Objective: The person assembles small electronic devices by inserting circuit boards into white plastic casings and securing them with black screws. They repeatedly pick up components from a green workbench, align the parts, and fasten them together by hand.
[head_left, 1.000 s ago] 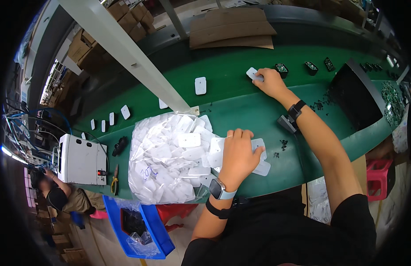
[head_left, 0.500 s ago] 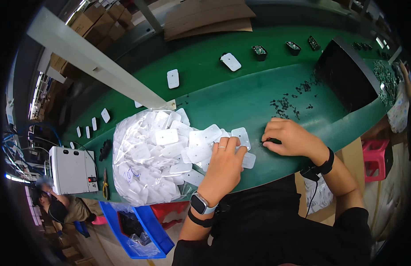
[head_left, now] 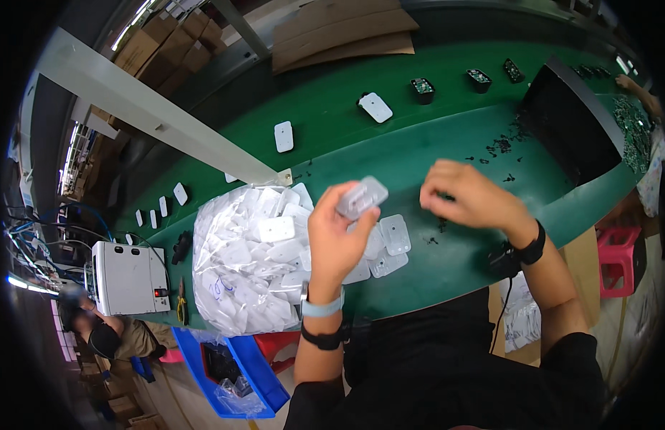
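Observation:
My left hand is closed on a white plastic cover, lifted above the table with its ribbed inner face showing. Beside that wrist lies a clear plastic bag packed with similar covers, several of them spilling out to its right, such as a loose cover. My right hand hovers over the green table with fingers curled and slightly blurred. Whatever it may hold is too small to make out. Tiny black parts lie scattered beyond it, and a few more are just below the fingers.
A line of white-covered units and open black housings with circuit boards stretches along the far green strip. A black bin stands at right. Pliers and a white box sit left; a slanted post crosses the view.
My left hand has picked up a cover from the pile and raised it. My right hand has lifted off the table and moved slightly farther away. The view has shifted a little.

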Tool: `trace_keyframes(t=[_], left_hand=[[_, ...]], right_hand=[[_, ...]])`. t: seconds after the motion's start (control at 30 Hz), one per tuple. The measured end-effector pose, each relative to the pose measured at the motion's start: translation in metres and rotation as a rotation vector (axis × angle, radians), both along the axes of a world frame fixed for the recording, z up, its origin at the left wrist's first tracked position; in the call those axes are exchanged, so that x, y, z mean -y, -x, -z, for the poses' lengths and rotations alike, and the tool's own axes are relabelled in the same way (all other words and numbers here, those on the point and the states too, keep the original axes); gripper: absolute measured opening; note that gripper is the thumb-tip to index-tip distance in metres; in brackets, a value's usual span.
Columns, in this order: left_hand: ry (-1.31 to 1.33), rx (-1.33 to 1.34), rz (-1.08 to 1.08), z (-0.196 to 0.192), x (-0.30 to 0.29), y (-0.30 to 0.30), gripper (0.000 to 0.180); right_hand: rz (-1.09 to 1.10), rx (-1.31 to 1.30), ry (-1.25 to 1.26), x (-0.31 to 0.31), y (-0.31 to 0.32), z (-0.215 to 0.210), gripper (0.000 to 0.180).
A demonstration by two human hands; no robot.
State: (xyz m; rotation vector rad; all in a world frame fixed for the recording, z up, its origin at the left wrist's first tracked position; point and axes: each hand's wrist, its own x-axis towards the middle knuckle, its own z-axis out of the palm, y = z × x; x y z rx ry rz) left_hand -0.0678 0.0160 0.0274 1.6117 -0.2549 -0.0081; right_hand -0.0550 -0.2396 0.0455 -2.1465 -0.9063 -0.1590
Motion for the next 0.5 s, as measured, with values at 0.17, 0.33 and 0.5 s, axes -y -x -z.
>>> trace_keyframes(t=[0.17,0.33,0.5], left_hand=[[0.171,-0.207,0.038,-0.005,0.035,-0.040,0.049],[0.250,-0.157,0.050,0.000,0.053,-0.026,0.051],[0.318,-0.146,0.005,0.002,0.056,-0.019,0.044]], right_hand=[[0.188,0.082,-0.311,-0.020,-0.030,-0.013,0.007],[0.258,0.277,-0.356,-0.027,-0.034,0.018,0.014],[0.210,0.224,-0.364,-0.029,-0.028,0.026,0.014]])
